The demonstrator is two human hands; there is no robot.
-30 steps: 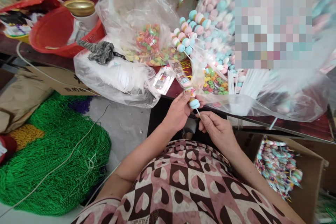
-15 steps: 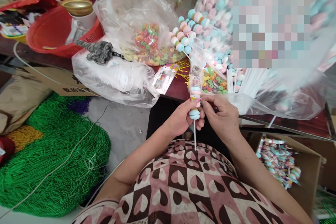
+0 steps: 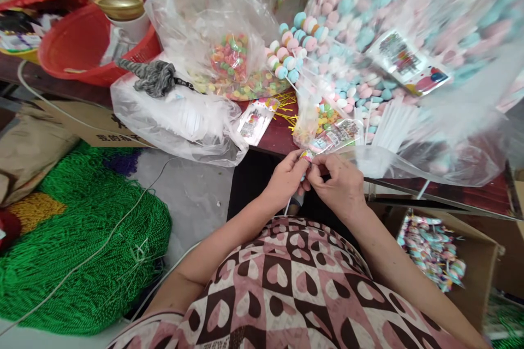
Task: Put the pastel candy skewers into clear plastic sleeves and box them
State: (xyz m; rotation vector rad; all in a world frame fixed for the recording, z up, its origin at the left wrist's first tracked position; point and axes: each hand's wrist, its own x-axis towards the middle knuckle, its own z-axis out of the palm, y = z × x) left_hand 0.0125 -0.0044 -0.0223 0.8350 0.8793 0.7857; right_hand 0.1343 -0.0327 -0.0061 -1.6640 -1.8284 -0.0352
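Observation:
My left hand (image 3: 283, 181) is closed around a marshmallow skewer inside a clear printed wrapper (image 3: 341, 133). Its white stick (image 3: 287, 205) pokes out below my fingers, and the wrapped end leans up to the right over the table edge. My right hand (image 3: 339, 185) is closed beside it, thumb and finger pinched at the wrapper near my left thumb. Fingers hide most of the marshmallows. Just beyond my hands lie gummy rings (image 3: 325, 114) and a pile of unwrapped marshmallow skewers (image 3: 292, 46).
A big bag of marshmallows (image 3: 352, 11) fills the right of the table, with white sticks (image 3: 391, 125) and a stack of printed wrappers (image 3: 403, 60). Left are a gummy bag (image 3: 229, 60) and a red basket (image 3: 65, 54). A carton (image 3: 477, 278) holds wrapped skewers; green cords (image 3: 90, 251) cover the floor.
The wrapped skewer has turned from upright to leaning right at its top, its stick end swinging left. My right hand has shifted slightly left and down.

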